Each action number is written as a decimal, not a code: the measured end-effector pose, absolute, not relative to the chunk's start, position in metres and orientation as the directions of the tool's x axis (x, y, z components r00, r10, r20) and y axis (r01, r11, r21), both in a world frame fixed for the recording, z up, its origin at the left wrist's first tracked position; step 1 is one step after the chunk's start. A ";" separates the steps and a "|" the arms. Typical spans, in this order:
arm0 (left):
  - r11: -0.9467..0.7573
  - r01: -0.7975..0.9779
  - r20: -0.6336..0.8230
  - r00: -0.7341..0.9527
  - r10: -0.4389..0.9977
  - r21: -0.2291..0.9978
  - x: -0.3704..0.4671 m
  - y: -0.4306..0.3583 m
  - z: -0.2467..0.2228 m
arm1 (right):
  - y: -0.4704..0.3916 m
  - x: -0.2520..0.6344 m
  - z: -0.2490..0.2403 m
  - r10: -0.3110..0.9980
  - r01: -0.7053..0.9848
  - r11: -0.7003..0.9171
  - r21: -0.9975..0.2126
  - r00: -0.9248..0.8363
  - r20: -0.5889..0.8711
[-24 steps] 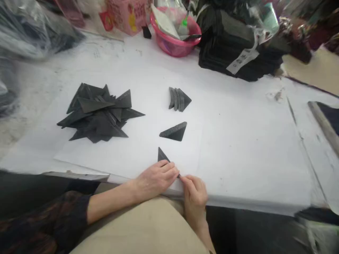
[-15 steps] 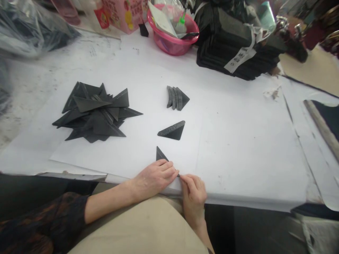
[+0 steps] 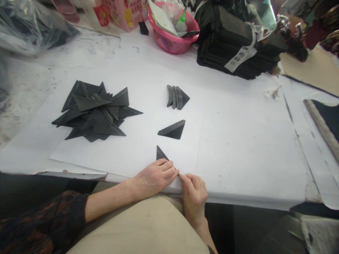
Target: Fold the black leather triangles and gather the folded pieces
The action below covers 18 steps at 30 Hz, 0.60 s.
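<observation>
A black triangular piece (image 3: 160,153) lies at the table's front edge, its middle covered by my left hand (image 3: 157,176). That hand's fingers are together and press down on the piece. At the lower right corner, the thumb and forefinger of my right hand (image 3: 195,190) pinch the tip. Just beyond lies another black triangle with a folded, speckled edge (image 3: 172,129). Farther back, several similar folded triangles (image 3: 178,97) overlap in a row. To the left is a loose heap of flat black triangles (image 3: 96,113), some with a pale line along one edge.
White paper (image 3: 233,141) covers the table. At the back stand a pink plastic basin (image 3: 172,42) holding odds and ends, a pink printed box (image 3: 124,14), and a stack of black pieces (image 3: 227,53) with a white tag. A plastic-wrapped bundle (image 3: 34,28) sits back left.
My right hand has shifted very slightly at the triangle's tip. The left hand and the other pieces stay in place; the view has tilted a little.
</observation>
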State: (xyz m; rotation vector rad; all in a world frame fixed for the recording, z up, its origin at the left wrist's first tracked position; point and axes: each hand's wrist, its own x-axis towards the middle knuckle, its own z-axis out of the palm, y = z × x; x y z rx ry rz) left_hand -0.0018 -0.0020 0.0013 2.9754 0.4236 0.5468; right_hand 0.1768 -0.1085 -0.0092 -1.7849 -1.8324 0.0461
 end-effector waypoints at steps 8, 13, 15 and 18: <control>-0.958 0.257 0.356 0.890 0.285 0.125 0.000 -0.002 0.001 | -0.108 0.177 -0.010 0.926 0.916 0.109 -0.385 0.048 0.374; -0.962 0.253 0.361 0.891 0.274 0.105 -0.001 -0.003 0.001 | -0.109 0.178 -0.010 0.927 0.914 0.114 -0.390 0.044 0.373; -0.961 0.260 0.358 0.892 0.275 0.091 -0.001 -0.004 0.001 | -0.109 0.178 -0.010 0.925 0.914 0.118 -0.387 0.041 0.378; -0.963 0.256 0.350 0.898 0.268 0.079 -0.001 -0.004 0.002 | -0.112 0.178 -0.011 0.925 0.916 0.119 -0.383 0.038 0.379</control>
